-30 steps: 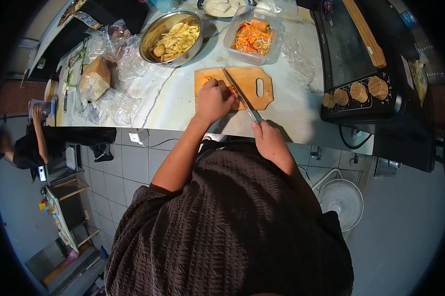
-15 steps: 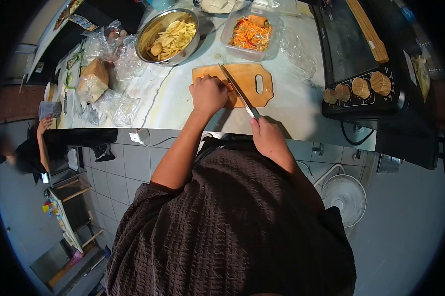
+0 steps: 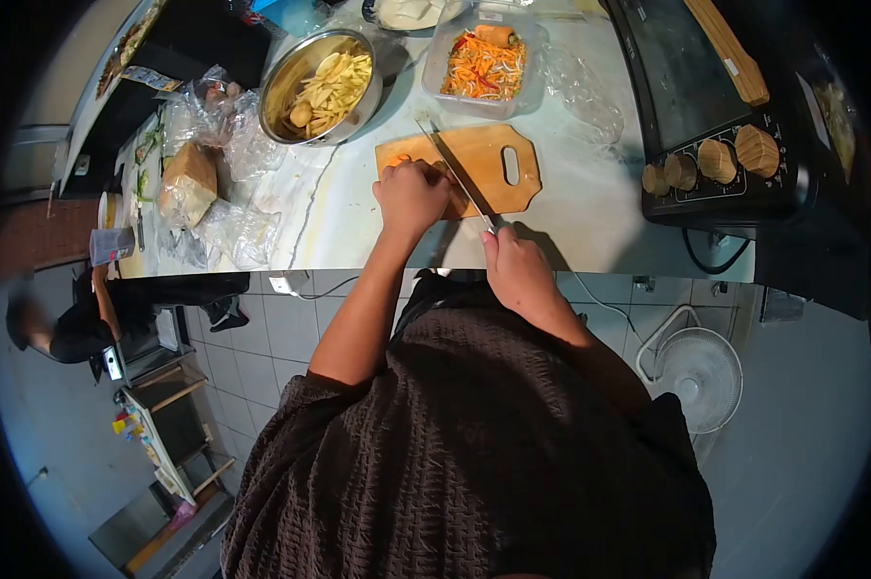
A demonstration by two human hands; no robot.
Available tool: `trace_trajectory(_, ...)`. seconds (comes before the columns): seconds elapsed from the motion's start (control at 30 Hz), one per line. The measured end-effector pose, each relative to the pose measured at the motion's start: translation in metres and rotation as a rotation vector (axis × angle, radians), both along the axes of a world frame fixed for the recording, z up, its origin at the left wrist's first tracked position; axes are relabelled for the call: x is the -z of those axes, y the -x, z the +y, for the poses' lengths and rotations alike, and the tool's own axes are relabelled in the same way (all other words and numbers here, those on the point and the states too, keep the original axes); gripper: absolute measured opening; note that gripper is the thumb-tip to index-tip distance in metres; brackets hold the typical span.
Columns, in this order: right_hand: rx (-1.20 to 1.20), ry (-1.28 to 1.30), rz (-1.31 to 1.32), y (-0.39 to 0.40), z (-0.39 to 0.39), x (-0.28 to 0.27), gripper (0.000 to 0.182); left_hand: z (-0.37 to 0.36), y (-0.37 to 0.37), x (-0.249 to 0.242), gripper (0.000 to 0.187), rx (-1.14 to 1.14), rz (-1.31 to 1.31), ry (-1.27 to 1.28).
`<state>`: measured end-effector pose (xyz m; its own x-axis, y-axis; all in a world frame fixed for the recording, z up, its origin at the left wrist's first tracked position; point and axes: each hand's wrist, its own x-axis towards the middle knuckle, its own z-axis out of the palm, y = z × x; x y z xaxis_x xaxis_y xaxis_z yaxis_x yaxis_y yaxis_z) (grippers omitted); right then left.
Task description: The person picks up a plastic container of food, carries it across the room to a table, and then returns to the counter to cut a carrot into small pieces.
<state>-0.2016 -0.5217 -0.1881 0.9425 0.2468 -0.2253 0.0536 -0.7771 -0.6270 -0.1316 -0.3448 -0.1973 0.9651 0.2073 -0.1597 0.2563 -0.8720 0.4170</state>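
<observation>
My left hand (image 3: pixel 413 196) presses down on an orange carrot piece (image 3: pixel 398 161) on the wooden cutting board (image 3: pixel 493 159); most of the carrot is hidden under the fingers. My right hand (image 3: pixel 512 265) grips the handle of a long knife (image 3: pixel 452 174), whose blade runs diagonally across the board right beside my left fingers. Beyond the board stand a clear plastic tub of shredded carrot and vegetables (image 3: pixel 483 66) and a steel bowl of pale cut strips (image 3: pixel 321 85).
A black countertop oven (image 3: pixel 715 106) with wooden knobs fills the right of the marble counter (image 3: pixel 590 203). Plastic bags and a wrapped loaf (image 3: pixel 189 179) lie at the left. A white fan (image 3: pixel 698 378) stands on the floor. Another person (image 3: pixel 69 323) crouches at far left.
The view has shifted slightly, so the board sits a little further off. The knife blade has moved closer to my left fingers. The person at left has lowered an arm.
</observation>
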Motion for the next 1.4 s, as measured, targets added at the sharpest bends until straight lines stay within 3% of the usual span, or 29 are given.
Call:
trace_trajectory(0.2, 0.016, 0.025, 0.033, 0.001, 0.008, -0.005, 0.036, 0.004, 0.0, 0.006, 0.026, 0.035, -0.057, -0.078)
trace_trajectory(0.27, 0.021, 0.029, 0.054, 0.0, 0.009, -0.005, 0.036, 0.004, -0.001, 0.006, 0.025, -0.013, 0.006, 0.076)
trace_trajectory(0.37, 0.025, 0.037, 0.073, -0.002, 0.009, -0.007, 0.036, 0.005, -0.002, 0.006, 0.024, -0.015, 0.009, 0.108)
trace_trajectory(1.4, 0.036, 0.062, 0.064, -0.018, 0.019, 0.001, 0.039, 0.005, -0.006, 0.003, 0.026, -0.017, 0.043, 0.082)
